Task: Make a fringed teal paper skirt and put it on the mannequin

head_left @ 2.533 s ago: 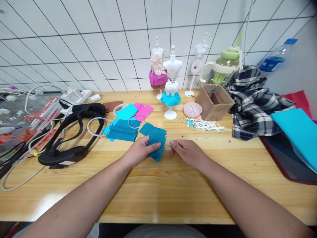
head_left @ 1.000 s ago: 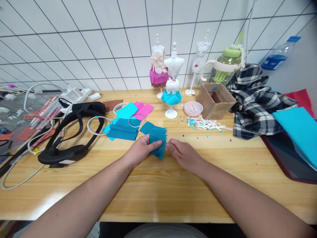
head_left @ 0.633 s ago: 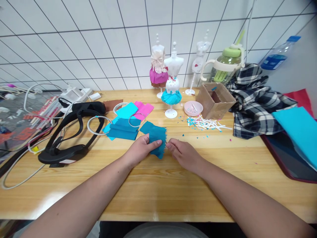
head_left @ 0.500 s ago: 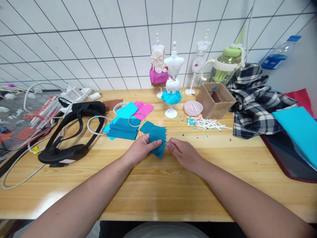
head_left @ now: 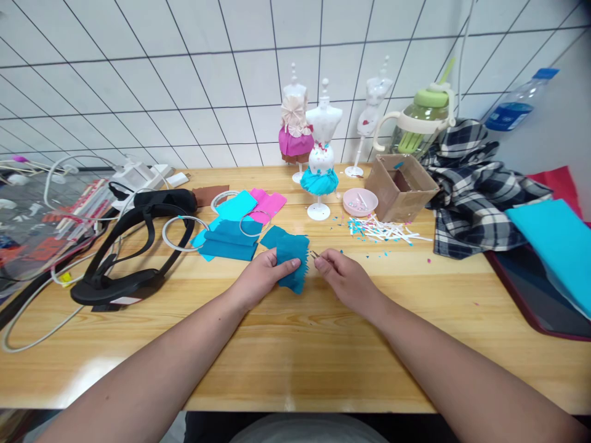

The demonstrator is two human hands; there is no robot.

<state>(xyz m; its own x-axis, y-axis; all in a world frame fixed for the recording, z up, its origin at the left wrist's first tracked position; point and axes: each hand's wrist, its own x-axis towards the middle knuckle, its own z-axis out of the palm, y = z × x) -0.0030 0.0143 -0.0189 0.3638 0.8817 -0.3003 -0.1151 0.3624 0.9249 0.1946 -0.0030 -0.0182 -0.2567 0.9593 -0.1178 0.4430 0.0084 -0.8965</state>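
Observation:
A piece of teal crepe paper (head_left: 292,253) with a ragged, notched right edge is pinched in my left hand (head_left: 263,274), the thumb lying across its front. Just right of that edge, my right hand (head_left: 347,277) is closed on a small metal tool (head_left: 314,254) with two thin tips. Most of the tool is hidden in the fingers, so its kind is unclear. Its tips are apart from the paper. Folded teal sheets (head_left: 231,240), a bright blue sheet (head_left: 237,206) and a pink sheet (head_left: 270,205) lie beyond my left hand.
Dress-form stands, one with a blue skirt (head_left: 319,181), stand at the back. Beside them are a pink bowl (head_left: 360,202), a cardboard box (head_left: 401,191) and paper scraps (head_left: 385,231). A black headset strap (head_left: 104,286) lies left; plaid cloth (head_left: 466,184) lies right.
My right hand has drawn slightly away to the right from the paper's edge, and the metal tips now show. My left hand holds the paper almost unmoved.

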